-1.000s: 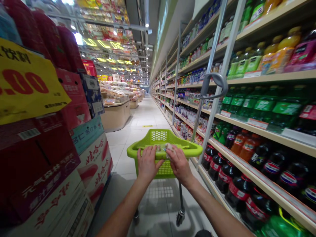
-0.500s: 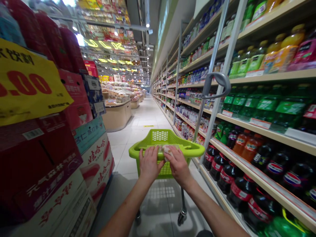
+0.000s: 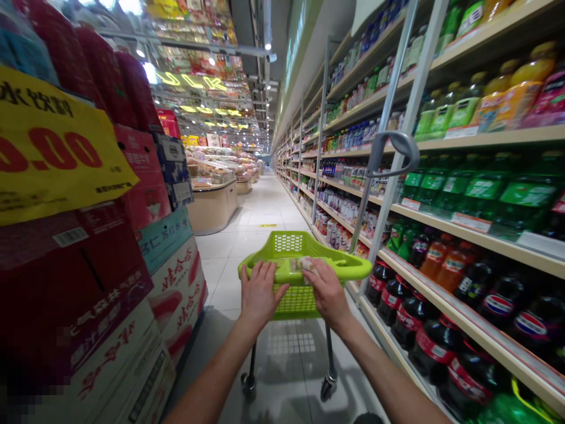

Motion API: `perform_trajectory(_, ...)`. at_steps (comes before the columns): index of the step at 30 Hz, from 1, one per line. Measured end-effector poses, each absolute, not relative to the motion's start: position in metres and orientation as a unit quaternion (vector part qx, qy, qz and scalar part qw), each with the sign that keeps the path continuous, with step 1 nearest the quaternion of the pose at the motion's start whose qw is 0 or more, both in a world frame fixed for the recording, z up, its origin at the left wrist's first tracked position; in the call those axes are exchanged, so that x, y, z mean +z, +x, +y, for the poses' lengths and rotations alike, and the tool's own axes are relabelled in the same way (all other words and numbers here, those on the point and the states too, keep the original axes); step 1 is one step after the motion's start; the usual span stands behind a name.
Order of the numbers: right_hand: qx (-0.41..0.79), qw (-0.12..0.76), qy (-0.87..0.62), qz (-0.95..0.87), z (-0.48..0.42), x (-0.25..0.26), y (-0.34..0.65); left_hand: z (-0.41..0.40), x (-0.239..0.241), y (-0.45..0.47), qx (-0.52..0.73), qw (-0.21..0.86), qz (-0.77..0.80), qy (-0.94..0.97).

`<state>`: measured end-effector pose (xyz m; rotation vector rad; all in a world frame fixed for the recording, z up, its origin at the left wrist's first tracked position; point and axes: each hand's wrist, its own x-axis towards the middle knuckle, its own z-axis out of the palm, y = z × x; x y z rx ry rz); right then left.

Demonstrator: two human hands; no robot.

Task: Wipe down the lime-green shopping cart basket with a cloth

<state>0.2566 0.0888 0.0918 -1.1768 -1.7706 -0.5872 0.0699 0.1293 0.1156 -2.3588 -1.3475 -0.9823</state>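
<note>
A lime-green shopping cart (image 3: pixel 293 240) stands just in front of me, its rounded handle (image 3: pixel 353 271) facing my hands. My left hand (image 3: pixel 259 292) grips the left part of the handle, fingers over the top and thumb pointing inward. At the right of the handle's middle, my right hand (image 3: pixel 329 294) is closed on a small crumpled whitish wad, perhaps a tissue (image 3: pixel 304 263), pressed against the bar. The fingers partly hide the wad. A pale label panel lies between both hands.
Shelves of bottled drinks (image 3: pixel 481 191) line the right side, close to the cart. A grey loop handle on a pole (image 3: pixel 391 153) sticks out there. Stacked drink cartons (image 3: pixel 172 288) rise on the left. Ahead, a tiled aisle (image 3: pixel 260 203) runs past food display stands (image 3: pixel 214 206).
My hands have moved apart along the handle: the left slid left, and the right shifted right with the wad. More of the handle's middle shows. The view has shifted slightly.
</note>
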Motion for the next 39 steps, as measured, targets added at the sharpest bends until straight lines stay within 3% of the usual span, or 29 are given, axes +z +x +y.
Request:
perform_trajectory(5, -0.253, 0.489, -0.557, -0.622, 0.088, 0.090, 0.288, 0.133, 0.117, 0.056, -0.334, 0.126, -0.482, -0.800)
perform_trajectory(11, -0.247, 0.425, -0.460, -0.739, 0.089, 0.091, 0.239, 0.128, 0.119, 0.064, -0.338, 0.129, -0.463, -0.809)
perform_trajectory(18, -0.256, 0.482, -0.562, -0.622, 0.096, 0.098, 0.277, 0.132, 0.116, 0.054, -0.346, 0.101, -0.458, -0.813)
perform_trajectory(23, -0.232, 0.416, -0.471, -0.742, 0.094, 0.094, 0.238, 0.127, 0.120, 0.063, -0.339, 0.103, -0.451, -0.819)
perform_trajectory(31, -0.257, 0.516, -0.522, -0.628, 0.095, 0.090, 0.288, 0.104, 0.137, 0.069, -0.299, 0.091, -0.450, -0.836)
perform_trajectory(39, -0.219, 0.508, -0.544, -0.631, 0.092, 0.091, 0.327, 0.089, 0.137, 0.089, -0.282, 0.023, -0.395, -0.874)
